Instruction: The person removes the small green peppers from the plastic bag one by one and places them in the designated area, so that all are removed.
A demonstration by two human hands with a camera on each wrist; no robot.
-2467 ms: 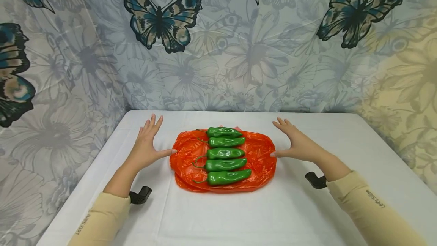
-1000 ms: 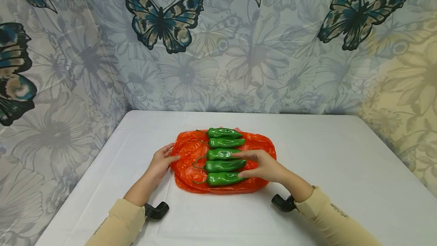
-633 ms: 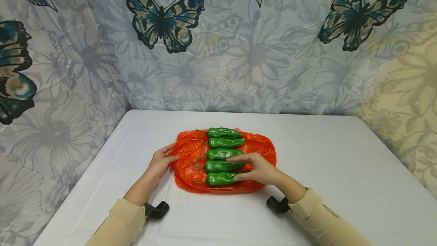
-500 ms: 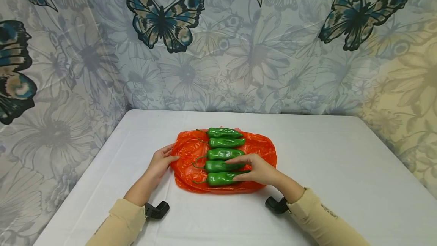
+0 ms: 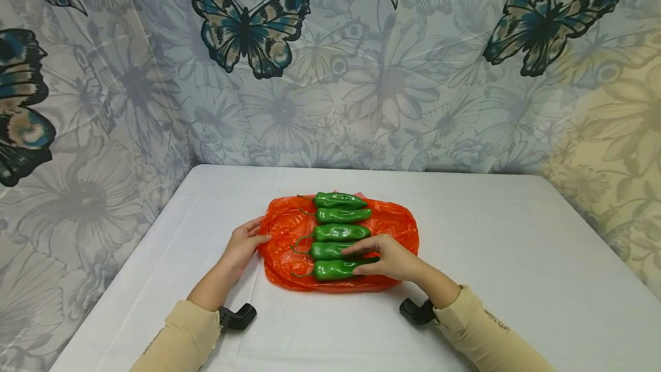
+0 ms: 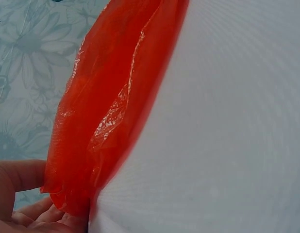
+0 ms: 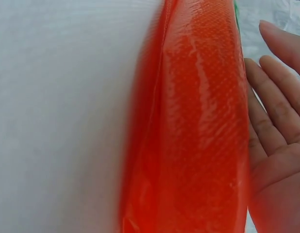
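Observation:
Several green peppers lie in a column across an orange-red plastic bag (image 5: pixel 289 225), stems to the left. My left hand (image 5: pixel 241 248) pinches the bag's left edge; the left wrist view shows the bag's rim (image 6: pixel 72 194) between thumb and fingers. Over the right ends of the two nearest peppers is my right hand (image 5: pixel 389 257). Its fingertips lie over the second pepper (image 5: pixel 326 251), and the thumb tip is by the nearest pepper (image 5: pixel 333 270). In the right wrist view the right hand (image 7: pixel 281 126) has thumb and fingers spread apart beyond the bag; the pepper contact is hidden there.
The bag sits on a white-covered table (image 5: pixel 320 332). Behind and to the left hangs a butterfly-and-flower patterned cloth (image 5: pixel 382 102). Each wrist carries a black camera mount (image 5: pixel 237 317) below the tan sleeve.
Both hands were spread beside the bag at first. The left has since taken its edge; the right has moved left over the near peppers, its fingertips lately drawing slightly toward the thumb.

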